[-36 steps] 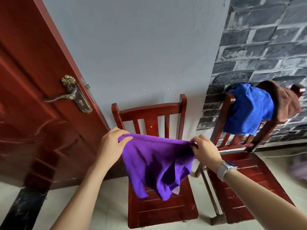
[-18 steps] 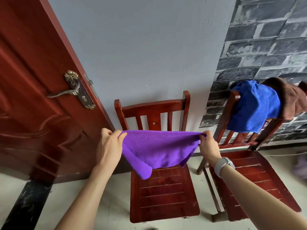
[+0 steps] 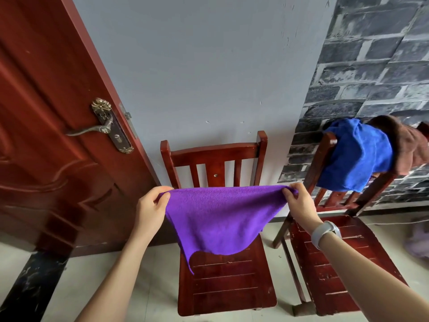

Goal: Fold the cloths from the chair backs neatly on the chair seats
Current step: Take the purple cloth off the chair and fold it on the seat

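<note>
A purple cloth (image 3: 220, 217) hangs stretched between my hands above the seat of the middle red wooden chair (image 3: 227, 284). My left hand (image 3: 151, 208) pinches its left top corner and my right hand (image 3: 299, 203) pinches the right top corner. The cloth's lower edge droops to the left over the seat. On the back of the right chair (image 3: 329, 252) hang a blue cloth (image 3: 357, 159) and a brown cloth (image 3: 408, 145).
A dark red door (image 3: 46, 135) with a brass handle (image 3: 102, 129) stands at the left. A grey wall is behind the middle chair and a grey brick-pattern wall (image 3: 371, 66) behind the right one. Pale floor tiles lie below.
My hands have moved apart and pulled the bunched purple cloth out flat and taut along its top edge. The hanging part now spreads wider over the seat.
</note>
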